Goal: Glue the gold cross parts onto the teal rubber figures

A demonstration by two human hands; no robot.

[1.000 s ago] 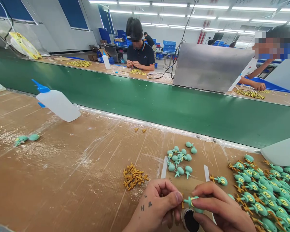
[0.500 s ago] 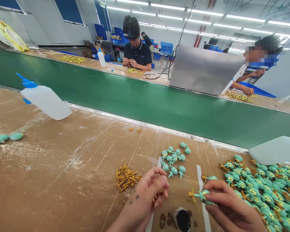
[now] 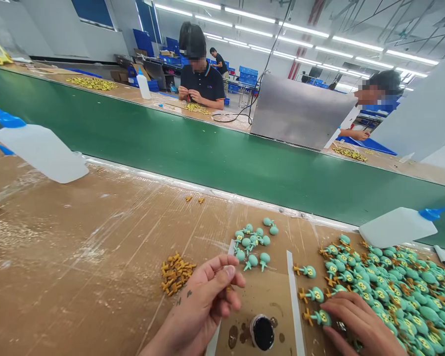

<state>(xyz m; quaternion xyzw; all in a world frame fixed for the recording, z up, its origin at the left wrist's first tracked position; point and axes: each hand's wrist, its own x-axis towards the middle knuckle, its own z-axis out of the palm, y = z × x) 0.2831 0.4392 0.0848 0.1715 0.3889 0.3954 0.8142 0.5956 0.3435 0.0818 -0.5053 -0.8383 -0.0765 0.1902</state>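
My left hand (image 3: 207, 296) hangs over the table at the lower middle, its fingers curled against the thumb and pinching what looks like a small yellow piece. A heap of small yellow pieces (image 3: 175, 273) lies just left of it. A loose group of teal figures (image 3: 250, 245) sits just above it. My right hand (image 3: 359, 324) rests with its fingers apart on the near edge of a large pile of teal figures with yellow parts (image 3: 389, 291). A short row of similar figures (image 3: 315, 295) lies left of that hand. A black-filled cup (image 3: 263, 332) stands on a cardboard sheet (image 3: 259, 301) between my hands.
A white glue bottle with a blue tip (image 3: 398, 227) lies beyond the large pile, and another (image 3: 39, 153) lies at the left. A green conveyor belt (image 3: 207, 163) runs behind the table. Co-workers (image 3: 200, 74) sit across it beside a metal panel (image 3: 300, 111).
My right hand has let go of the teal figure and moved right onto the large pile. That figure now appears to lie on the table. The whole view has swung rightward.
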